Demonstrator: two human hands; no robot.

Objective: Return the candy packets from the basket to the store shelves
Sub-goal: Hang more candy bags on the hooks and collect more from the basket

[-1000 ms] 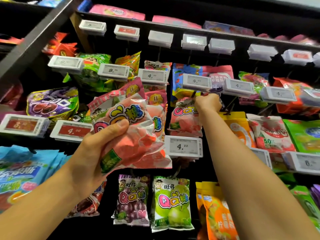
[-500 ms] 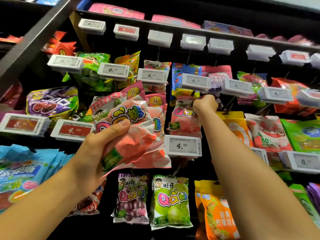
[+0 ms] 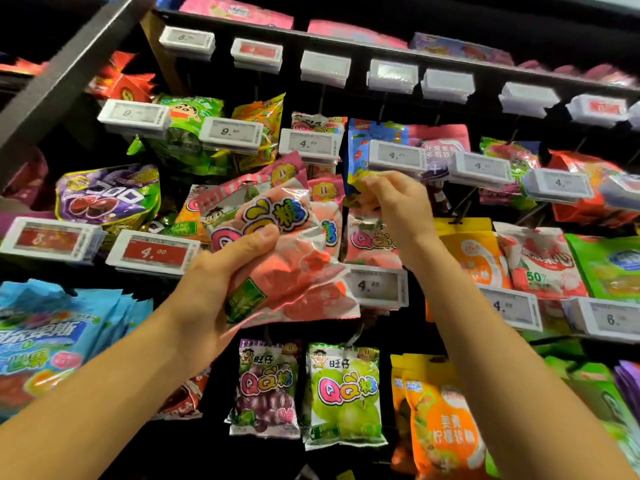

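Observation:
My left hand (image 3: 214, 285) grips a bunch of pink peach QQ candy packets (image 3: 277, 251), held up in front of the peg shelves at centre. My right hand (image 3: 398, 202) is raised a little to the right of them, its fingers curled at the top edge of a pink QQ packet hanging on a peg (image 3: 367, 237), just under a white price tag (image 3: 396, 155). The peg itself is hidden by the hand. The basket is not in view.
Hanging candy packets fill the black peg wall: purple and green QQ packets (image 3: 343, 400) below, blue bags (image 3: 52, 337) at left, orange (image 3: 471, 258) and green bags at right. White price tags (image 3: 377, 287) stick out on the peg ends. A shelf edge (image 3: 346, 50) runs overhead.
My right hand has come back towards me from deep on the peg and now sits at the hanging pink packet's top edge. The left hand holds its packets in much the same place.

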